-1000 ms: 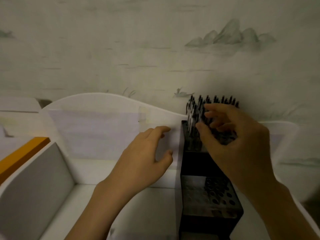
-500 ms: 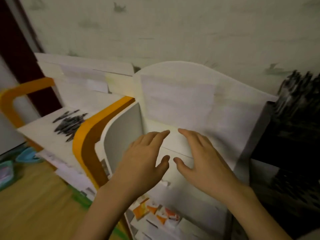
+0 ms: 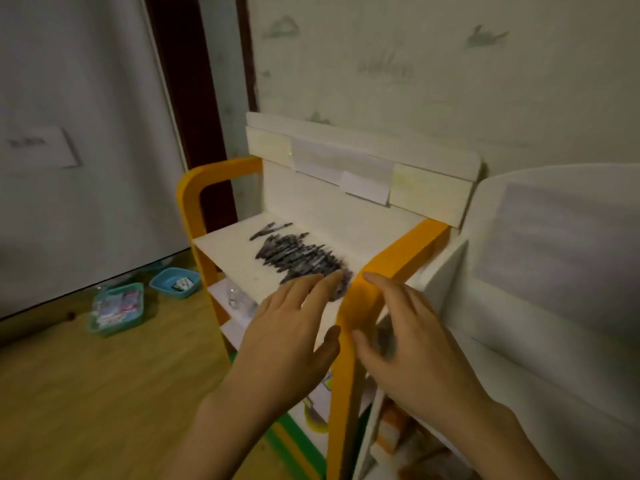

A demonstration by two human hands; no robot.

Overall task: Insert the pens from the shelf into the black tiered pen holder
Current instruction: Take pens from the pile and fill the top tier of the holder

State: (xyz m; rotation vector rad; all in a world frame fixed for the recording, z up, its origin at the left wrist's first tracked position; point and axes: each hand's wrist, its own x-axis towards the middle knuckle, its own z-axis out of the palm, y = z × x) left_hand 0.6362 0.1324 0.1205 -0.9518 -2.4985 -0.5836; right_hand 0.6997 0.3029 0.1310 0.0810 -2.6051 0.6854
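Note:
A heap of several dark pens lies on the top board of a white shelf with orange side rails. My left hand hovers over the near edge of the heap, fingers spread and empty, its fingertips just short of the closest pens. My right hand is on the other side of the near orange rail, also spread and empty. The black tiered pen holder is out of view.
A white curved-top unit stands at the right against the wall. On the wooden floor at the left sit two teal baskets with small items. A door and dark frame are behind the shelf.
My view has swung left from the pen holder to the shelf. Both hands moved left with it, the right hand having left the holder, and now flank the orange rail near the pens.

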